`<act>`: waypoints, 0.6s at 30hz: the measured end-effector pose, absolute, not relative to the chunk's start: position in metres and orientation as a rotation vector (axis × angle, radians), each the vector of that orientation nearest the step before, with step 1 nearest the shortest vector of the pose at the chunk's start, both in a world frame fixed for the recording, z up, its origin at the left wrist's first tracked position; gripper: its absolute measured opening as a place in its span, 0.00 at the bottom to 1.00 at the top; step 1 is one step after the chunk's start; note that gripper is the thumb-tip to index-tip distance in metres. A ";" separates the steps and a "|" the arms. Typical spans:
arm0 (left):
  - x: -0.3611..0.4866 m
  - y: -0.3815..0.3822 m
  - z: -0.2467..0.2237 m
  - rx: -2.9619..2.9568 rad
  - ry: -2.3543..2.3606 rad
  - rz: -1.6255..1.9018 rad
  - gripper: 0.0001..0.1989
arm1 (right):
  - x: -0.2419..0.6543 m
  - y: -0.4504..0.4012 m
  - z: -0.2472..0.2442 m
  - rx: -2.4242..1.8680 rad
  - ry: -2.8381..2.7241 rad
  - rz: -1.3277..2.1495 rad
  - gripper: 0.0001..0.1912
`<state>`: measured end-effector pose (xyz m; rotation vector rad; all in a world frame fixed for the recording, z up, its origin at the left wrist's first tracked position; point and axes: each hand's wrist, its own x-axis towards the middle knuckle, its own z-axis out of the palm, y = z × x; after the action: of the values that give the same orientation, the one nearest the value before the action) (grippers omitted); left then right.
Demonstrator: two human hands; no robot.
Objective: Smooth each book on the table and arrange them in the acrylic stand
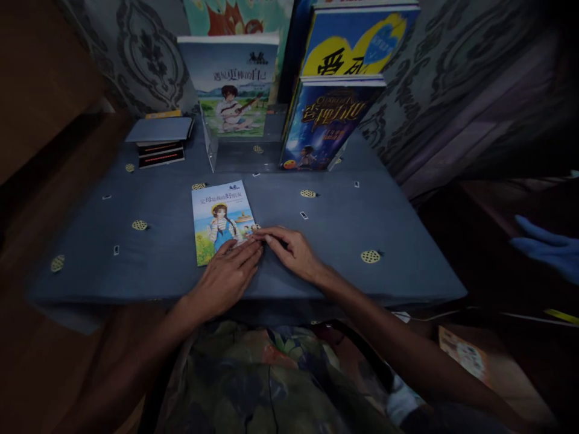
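A thin paperback book [219,196] lies face up on the blue tablecloth, its cover showing a figure in a yellow hat and blue overalls. My left hand [233,268] rests flat over its lower right part, fingers outstretched and hiding that part of the cover. At the book's right edge is my right hand [294,253], its fingers bent, with thumb and fingertips close together on the edge. Both hands' fingertips meet there, and the exact contact is partly hidden.
Behind the book stands a clear display rack [244,157] holding a guitar-cover book [239,111], a dark blue book [328,126] and a yellow-and-blue book [357,42]. A small stack of books [160,135] sits back left. A blue glove-like hand [549,247] shows at right.
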<state>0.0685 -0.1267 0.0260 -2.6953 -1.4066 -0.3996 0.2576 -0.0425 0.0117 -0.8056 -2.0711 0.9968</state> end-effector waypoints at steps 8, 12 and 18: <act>0.075 -0.151 0.019 -2.506 -1.539 -0.403 0.21 | 0.260 -0.053 0.019 -0.773 -2.173 0.907 0.17; 0.057 -0.169 0.018 -2.439 -1.620 -0.391 0.22 | 0.260 -0.056 0.023 -0.767 -2.194 0.870 0.16; 0.026 -0.194 0.015 -2.311 -1.725 -0.419 0.22 | 0.257 -0.055 0.019 -0.753 -2.271 0.718 0.16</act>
<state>0.0259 -0.1944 0.0149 -2.3112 -1.7252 -0.4193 0.2568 -0.0551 0.0192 -0.7527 -2.2711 0.7184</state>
